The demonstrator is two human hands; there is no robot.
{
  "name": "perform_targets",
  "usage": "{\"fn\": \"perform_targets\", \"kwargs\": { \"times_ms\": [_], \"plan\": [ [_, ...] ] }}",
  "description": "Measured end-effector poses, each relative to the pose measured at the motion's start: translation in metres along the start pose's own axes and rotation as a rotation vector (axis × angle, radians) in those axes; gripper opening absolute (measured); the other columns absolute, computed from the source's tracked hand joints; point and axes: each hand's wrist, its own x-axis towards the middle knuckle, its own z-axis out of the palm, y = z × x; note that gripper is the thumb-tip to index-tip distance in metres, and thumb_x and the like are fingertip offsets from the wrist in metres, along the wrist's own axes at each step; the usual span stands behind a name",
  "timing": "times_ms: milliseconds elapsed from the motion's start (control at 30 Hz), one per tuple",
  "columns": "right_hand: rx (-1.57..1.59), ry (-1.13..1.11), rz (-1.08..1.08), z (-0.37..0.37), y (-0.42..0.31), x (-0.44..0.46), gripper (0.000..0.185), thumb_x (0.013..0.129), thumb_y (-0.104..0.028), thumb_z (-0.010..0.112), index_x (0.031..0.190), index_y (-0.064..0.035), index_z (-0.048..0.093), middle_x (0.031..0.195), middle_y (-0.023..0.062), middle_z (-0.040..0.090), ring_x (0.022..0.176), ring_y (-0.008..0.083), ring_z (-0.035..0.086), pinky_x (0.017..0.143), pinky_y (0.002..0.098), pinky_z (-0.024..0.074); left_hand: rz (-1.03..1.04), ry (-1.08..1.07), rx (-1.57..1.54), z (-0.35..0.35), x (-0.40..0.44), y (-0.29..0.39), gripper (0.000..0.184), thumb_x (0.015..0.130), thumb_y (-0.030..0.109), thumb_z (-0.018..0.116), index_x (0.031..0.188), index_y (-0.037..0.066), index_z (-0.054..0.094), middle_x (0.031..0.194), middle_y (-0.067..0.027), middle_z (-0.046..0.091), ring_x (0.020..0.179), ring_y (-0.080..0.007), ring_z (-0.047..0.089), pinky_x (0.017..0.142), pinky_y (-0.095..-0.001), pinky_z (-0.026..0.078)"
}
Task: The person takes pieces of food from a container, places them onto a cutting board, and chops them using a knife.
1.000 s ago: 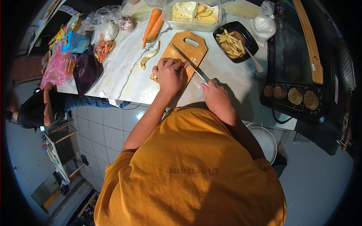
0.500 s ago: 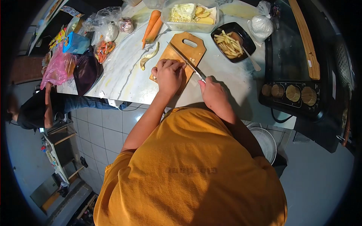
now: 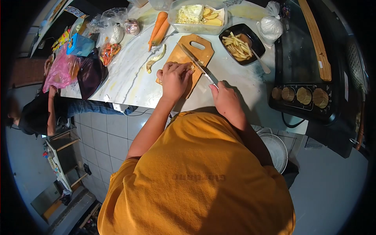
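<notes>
- Marble-patterned counter (image 3: 135, 72) bore the cutting board (image 3: 204, 54) at twelve o'clock from the torso (image 3: 196, 156).
- Left hand (image 3: 175, 80): fingers bunched together at the board's seven o'clock, pale food scraps (image 3: 191, 67) at their tips; pinching could not be confirmed.
- Right hand (image 3: 227, 101): fingers wrapped round the knife (image 3: 192, 58), blade pointing toward eleven o'clock.
- Judged: clean slicing required curled fingertips clear of the edge.

White marble-look table (image 3: 129, 80), grey-veined, shadow (image 3: 250, 102) over right front. Pale grey square-tiled floor (image 3: 103, 136), dark joints, bright light patch (image 3: 136, 122) near table edge. Far left, stand (image 3: 58, 167) with wooden rails (image 3: 67, 144); beside it bluish surface (image 3: 24, 156), wall or floor unclear. White round grille (image 3: 275, 150) below table, right.
</notes>
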Motion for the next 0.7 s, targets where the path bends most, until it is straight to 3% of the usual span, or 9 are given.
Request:
{"fn": "perform_targets", "kwargs": {
  "times_ms": [400,700],
  "plan": [
    [0.028,-0.043,0.001,0.007,-0.003,-0.001,0.04,0.101,-0.04,0.049,0.101,-0.0005,0.058,0.084,0.0303,0.066,0.083,0.0512,0.064,0.075,0.0572,0.0503,-0.022,-0.003,0.025,0.005,0.002,-0.002,0.008,0.081,0.02,0.077,0.088,0.015,0.076,0.091,0.0011,0.066,0.101,-0.0218,0.054,0.082,-0.0454,0.028],
    [0.032,-0.093,0.01,0.009,-0.005,0.012,0.039,0.101,-0.038,0.049,0.101,0.0,0.058,0.086,0.0277,0.068,0.085,0.0492,0.065,0.076,0.0574,0.0504,-0.014,0.018,-0.007,0.006,0.001,-0.003,0.007,0.08,0.02,0.077,0.086,0.015,0.076,0.09,0.0014,0.067,0.1,-0.0222,0.055,0.081,-0.0449,0.028]
  ]
}}
